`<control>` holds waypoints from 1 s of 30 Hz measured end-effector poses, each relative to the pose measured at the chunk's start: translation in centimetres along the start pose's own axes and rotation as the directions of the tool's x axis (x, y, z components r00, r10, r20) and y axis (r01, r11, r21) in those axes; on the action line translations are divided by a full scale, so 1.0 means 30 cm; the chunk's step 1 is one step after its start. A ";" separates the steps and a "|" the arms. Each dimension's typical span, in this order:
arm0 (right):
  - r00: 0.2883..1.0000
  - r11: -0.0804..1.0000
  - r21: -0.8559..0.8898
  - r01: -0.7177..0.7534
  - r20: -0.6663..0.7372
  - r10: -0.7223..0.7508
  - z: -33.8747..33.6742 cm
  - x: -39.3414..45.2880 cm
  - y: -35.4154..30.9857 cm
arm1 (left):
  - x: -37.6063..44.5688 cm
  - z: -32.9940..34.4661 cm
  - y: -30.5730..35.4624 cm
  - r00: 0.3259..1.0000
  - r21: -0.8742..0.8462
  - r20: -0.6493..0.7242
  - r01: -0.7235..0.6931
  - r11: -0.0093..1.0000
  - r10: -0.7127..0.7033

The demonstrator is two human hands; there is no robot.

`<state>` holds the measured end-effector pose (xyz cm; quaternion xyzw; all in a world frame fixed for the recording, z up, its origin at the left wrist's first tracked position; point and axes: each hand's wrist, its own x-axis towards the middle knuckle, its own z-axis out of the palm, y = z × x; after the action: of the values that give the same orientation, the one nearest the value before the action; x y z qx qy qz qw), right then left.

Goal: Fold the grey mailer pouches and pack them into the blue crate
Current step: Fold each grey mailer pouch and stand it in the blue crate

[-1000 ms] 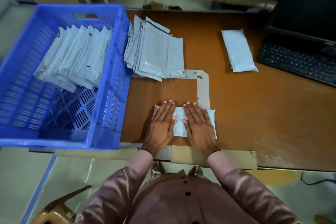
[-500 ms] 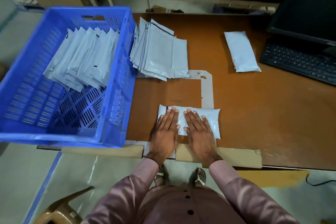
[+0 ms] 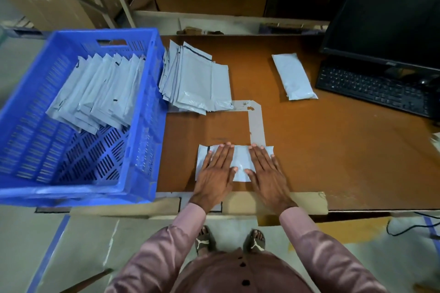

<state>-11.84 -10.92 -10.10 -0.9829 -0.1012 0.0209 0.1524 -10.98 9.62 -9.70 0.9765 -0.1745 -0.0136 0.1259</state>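
**Both palms flat on a mailer at the desk's near edge**

A grey mailer pouch (image 3: 240,162) lies on the desk (image 3: 333,154) close to its near edge. The left hand (image 3: 215,173) and right hand (image 3: 267,173) press it with straight fingers, side by side, slightly apart. A stack of unfolded pouches (image 3: 197,83) sits beside the blue crate (image 3: 142,126) at the desk's left edge; folded pouches (image 3: 95,93) lean inside. A filled pouch (image 3: 294,76) lies near the keyboard (image 3: 373,89) at the far right.
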 end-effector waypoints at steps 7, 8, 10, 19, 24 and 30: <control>1.000 0.999 0.033 -0.025 0.008 0.025 0.014 -0.001 -0.011 | 0.003 0.026 0.000 1.000 0.014 0.014 0.009 1.000 -0.009; 1.000 0.999 0.032 -0.027 0.015 0.026 0.015 0.000 -0.010 | 0.005 0.023 0.003 1.000 0.019 0.017 0.013 1.000 -0.014; 0.999 0.999 0.026 -0.031 0.025 0.030 0.013 0.003 -0.009 | 0.007 0.020 0.007 0.999 0.020 0.027 0.018 1.000 -0.019; 0.995 0.998 0.059 -0.005 0.099 -0.001 -0.110 0.050 -0.006 | 0.054 -0.112 -0.031 0.987 -0.131 0.158 0.004 0.991 0.017; 0.966 1.000 -0.017 -0.003 0.259 0.007 -0.250 0.151 -0.019 | 0.143 -0.241 -0.064 0.954 0.006 0.301 0.005 1.000 -0.007; 0.953 0.994 0.062 -0.090 0.294 0.068 -0.317 0.217 -0.044 | 0.189 -0.336 -0.050 0.932 -0.057 0.361 0.050 0.997 -0.026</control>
<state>-5.05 -11.16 -0.72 -0.9660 -0.0822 0.1756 0.1713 -4.45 11.46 -0.21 0.9560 -0.1753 -0.2003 0.1231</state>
